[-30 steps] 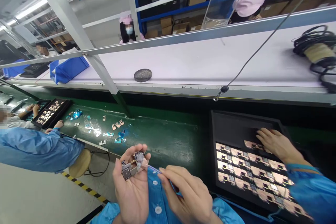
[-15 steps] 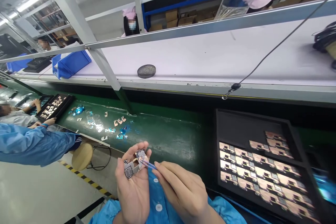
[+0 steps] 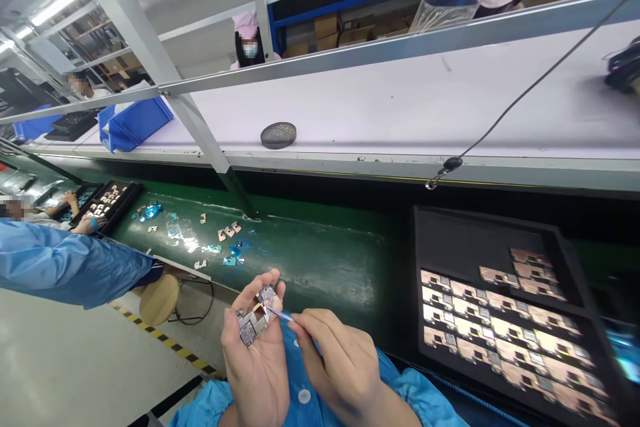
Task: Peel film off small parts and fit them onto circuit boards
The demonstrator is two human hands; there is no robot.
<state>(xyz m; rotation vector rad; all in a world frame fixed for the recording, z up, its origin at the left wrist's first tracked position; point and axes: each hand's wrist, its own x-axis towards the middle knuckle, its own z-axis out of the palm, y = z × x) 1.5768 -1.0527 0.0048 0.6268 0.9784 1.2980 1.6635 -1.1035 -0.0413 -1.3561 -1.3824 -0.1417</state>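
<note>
A small circuit board (image 3: pixel 255 323) with metal shields and a square cut-out lies across the fingers of my left hand (image 3: pixel 257 367), its edges held between thumb and fingers. My right hand (image 3: pixel 340 360) pinches a pair of slim bluish tweezers (image 3: pixel 281 314). Their tips meet the board near its cut-out; whether they grip anything there is too small to tell. To the right, a black tray (image 3: pixel 419 280) carries rows of copper-coloured boards (image 3: pixel 500 327).
On the green bench (image 3: pixel 320 267) lie loose boards (image 3: pixel 229 231) and blue film scraps (image 3: pixel 235 250). A round black dish (image 3: pixel 279 135) sits on the white shelf (image 3: pixel 375 107). A cord with a metal clip (image 3: pixel 433 182) hangs above. At left stands a co-worker in a blue sleeve (image 3: pixel 65 267).
My right hand and the tweezers have shifted slightly left, and the tweezers' angle differs a little. The board stays in my left hand. At left, the co-worker's arm has moved.
</note>
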